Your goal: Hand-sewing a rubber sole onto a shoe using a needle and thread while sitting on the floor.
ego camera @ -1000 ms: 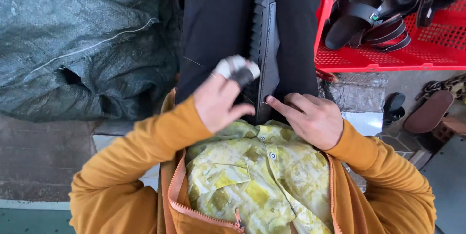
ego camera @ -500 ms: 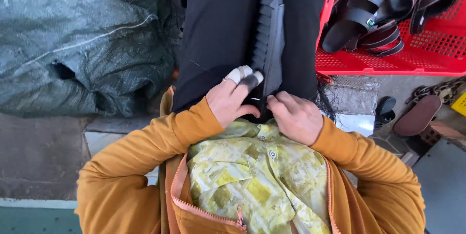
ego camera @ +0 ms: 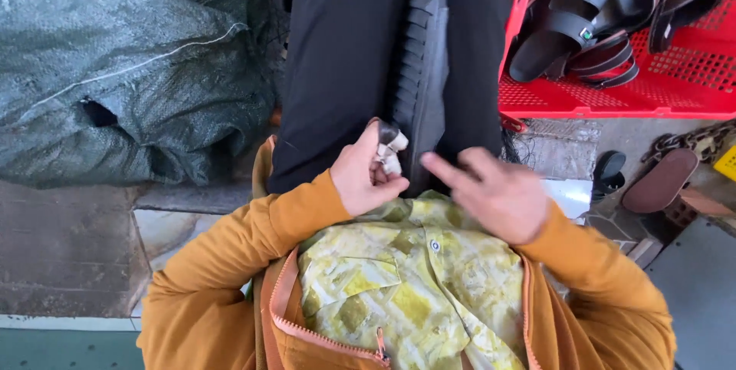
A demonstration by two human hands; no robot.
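matt ribbed black rubber sole on smooth black cloth trousers; coarse woven green sack left; glossy red plastic crate right.

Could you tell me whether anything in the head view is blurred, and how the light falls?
In the head view, the right hand is motion-blurred; the left hand, black sole and red crate are sharp. The light is soft daylight, with no glare and only faint shadows.

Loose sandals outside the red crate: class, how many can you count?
2. One brown sandal lies on the ground below the red crate; a smaller dark one sits just left of it. More may be hidden off-frame.
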